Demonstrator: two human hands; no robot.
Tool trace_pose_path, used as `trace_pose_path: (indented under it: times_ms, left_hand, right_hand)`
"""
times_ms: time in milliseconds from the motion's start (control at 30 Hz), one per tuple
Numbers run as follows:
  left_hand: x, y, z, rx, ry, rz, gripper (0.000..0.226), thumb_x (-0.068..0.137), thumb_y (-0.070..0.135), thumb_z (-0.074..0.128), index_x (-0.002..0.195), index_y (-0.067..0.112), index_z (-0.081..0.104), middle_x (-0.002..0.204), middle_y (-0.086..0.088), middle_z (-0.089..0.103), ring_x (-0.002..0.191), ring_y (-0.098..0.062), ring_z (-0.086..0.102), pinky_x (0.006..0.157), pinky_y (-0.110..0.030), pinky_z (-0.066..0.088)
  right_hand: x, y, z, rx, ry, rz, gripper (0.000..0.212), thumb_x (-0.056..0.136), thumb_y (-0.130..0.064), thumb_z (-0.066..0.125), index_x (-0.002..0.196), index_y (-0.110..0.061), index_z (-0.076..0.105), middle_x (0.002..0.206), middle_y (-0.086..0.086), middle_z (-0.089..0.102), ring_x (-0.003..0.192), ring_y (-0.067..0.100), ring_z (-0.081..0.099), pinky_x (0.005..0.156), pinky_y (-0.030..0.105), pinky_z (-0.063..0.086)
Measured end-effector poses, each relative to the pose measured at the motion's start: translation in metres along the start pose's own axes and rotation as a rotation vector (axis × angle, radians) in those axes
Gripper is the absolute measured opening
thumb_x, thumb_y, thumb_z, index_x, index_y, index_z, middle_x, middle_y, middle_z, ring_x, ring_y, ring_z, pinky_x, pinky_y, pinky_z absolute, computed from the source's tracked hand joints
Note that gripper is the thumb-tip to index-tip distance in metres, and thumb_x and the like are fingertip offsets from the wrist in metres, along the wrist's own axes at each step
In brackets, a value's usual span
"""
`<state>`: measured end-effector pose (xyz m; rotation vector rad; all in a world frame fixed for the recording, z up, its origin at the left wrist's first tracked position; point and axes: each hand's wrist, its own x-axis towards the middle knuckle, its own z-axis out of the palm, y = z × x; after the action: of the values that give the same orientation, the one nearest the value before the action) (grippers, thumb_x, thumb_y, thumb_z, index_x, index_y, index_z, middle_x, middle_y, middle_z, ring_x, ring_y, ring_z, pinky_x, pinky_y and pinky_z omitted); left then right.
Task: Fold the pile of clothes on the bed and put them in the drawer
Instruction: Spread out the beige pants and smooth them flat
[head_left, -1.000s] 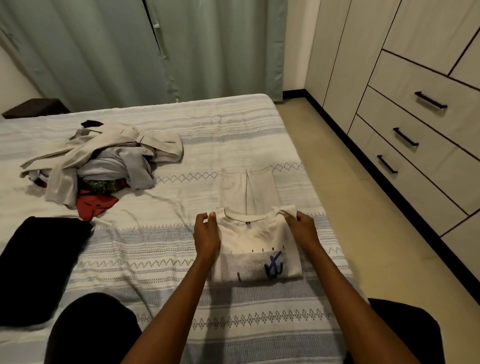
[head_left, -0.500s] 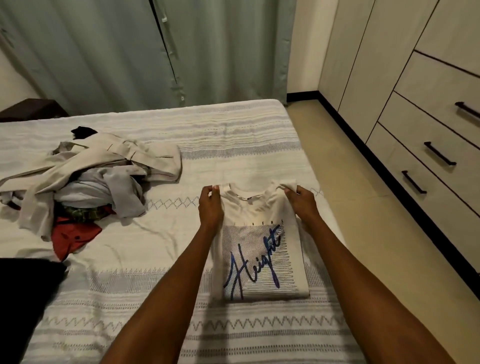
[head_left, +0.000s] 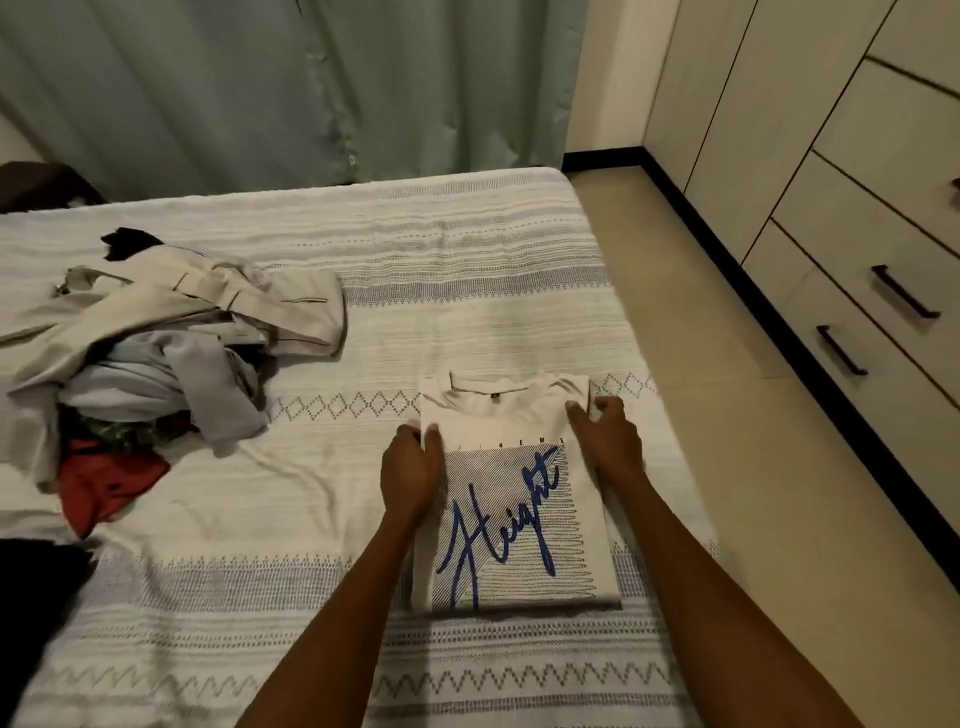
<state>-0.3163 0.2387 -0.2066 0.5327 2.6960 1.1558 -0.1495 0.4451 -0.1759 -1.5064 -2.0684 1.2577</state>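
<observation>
The white shirt (head_left: 511, 499) now lies flat on the bed (head_left: 467, 291) as a neat rectangle, print side up, collar pointing toward the curtain (head_left: 311, 88). A second ago both hands held its collar corners pinched and lifted, with only the bottom of the print showing. Since then the top half has come over and down, so the whole blue lettering shows and the fold looks finished.

The left hand (head_left: 410, 470) rests along the shirt's left edge, fingers curled loosely over the side near the shoulder; from here I cannot tell whether it pinches the cloth or only steadies it. The right hand (head_left: 608, 441) sits at the upper right corner, fingers spread and fairly straight, touching the edge as if patting it square. The two hands are apart, one on each side of the shirt, and neither lifts it.

That makes this garment ready, I would say, for carrying to the drawers (head_left: 857, 291) along the wall on the right, which all stand closed. Much of the job remains: the pile (head_left: 171, 343) of beige, grey and red clothes lies in a heap well to the left, unfolded. A dark item (head_left: 36, 597) lies at the near left edge of the bed; I cannot tell what it is.

The folded shirt sits close to the bed's right side, near the floor (head_left: 727, 415) and nearest the drawers.
</observation>
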Motion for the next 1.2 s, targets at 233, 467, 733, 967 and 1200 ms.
trace_pose_path:
  times_ms: [233, 467, 733, 967, 1200]
  left_hand:
    - [-0.099, -0.022, -0.032, 0.139, -0.113, 0.075, 0.043, 0.101, 0.046, 0.045, 0.124, 0.009, 0.049, 0.1, -0.013, 0.069, 0.09, -0.033, 0.065, 0.07, -0.036, 0.049]
    - [-0.175, -0.036, -0.061, 0.002, -0.224, 0.06, 0.044, 0.102, 0.026, 0.05, 0.141, 0.011, 0.036, 0.126, -0.017, 0.064, 0.102, -0.033, 0.066, 0.086, -0.038, 0.052]
    - [-0.216, -0.061, -0.077, -0.162, -0.219, 0.19, 0.02, 0.103, 0.024, 0.045, 0.099, 0.03, 0.064, 0.083, 0.0, 0.073, 0.065, -0.014, 0.068, 0.065, -0.045, 0.059]
    - [-0.226, -0.059, -0.09, 0.036, -0.359, 0.273, 0.033, 0.086, 0.014, 0.063, 0.117, 0.02, 0.069, 0.118, -0.008, 0.066, 0.101, -0.026, 0.064, 0.088, -0.042, 0.052]
    - [-0.219, -0.022, -0.107, -0.057, -0.07, 0.383, 0.021, 0.099, 0.033, 0.05, 0.101, 0.024, 0.069, 0.094, 0.006, 0.059, 0.085, -0.011, 0.057, 0.066, -0.019, 0.039]
  right_hand:
    - [-0.101, 0.03, -0.01, -0.07, -0.192, -0.029, 0.071, 0.095, -0.046, 0.061, 0.15, -0.016, 0.028, 0.137, 0.013, 0.06, 0.112, 0.035, 0.063, 0.09, 0.035, 0.05]
    - [-0.19, 0.07, -0.022, 0.013, -0.171, -0.061, 0.063, 0.099, -0.011, 0.057, 0.153, -0.01, 0.026, 0.143, 0.011, 0.053, 0.119, 0.031, 0.057, 0.087, 0.025, 0.041]
    - [-0.234, 0.111, -0.044, 0.034, -0.125, -0.26, 0.035, 0.098, -0.009, 0.054, 0.128, -0.027, 0.052, 0.124, -0.009, 0.058, 0.099, 0.016, 0.064, 0.077, 0.029, 0.046]
    - [-0.244, 0.128, -0.036, -0.038, -0.211, -0.291, 0.056, 0.087, 0.009, 0.055, 0.139, -0.013, 0.058, 0.137, 0.007, 0.058, 0.131, 0.026, 0.051, 0.11, 0.039, 0.041]
    - [-0.243, 0.079, -0.045, -0.202, 0.297, -0.457, 0.036, 0.096, -0.008, 0.052, 0.118, -0.028, 0.072, 0.11, -0.001, 0.074, 0.092, 0.024, 0.068, 0.084, 0.044, 0.054]
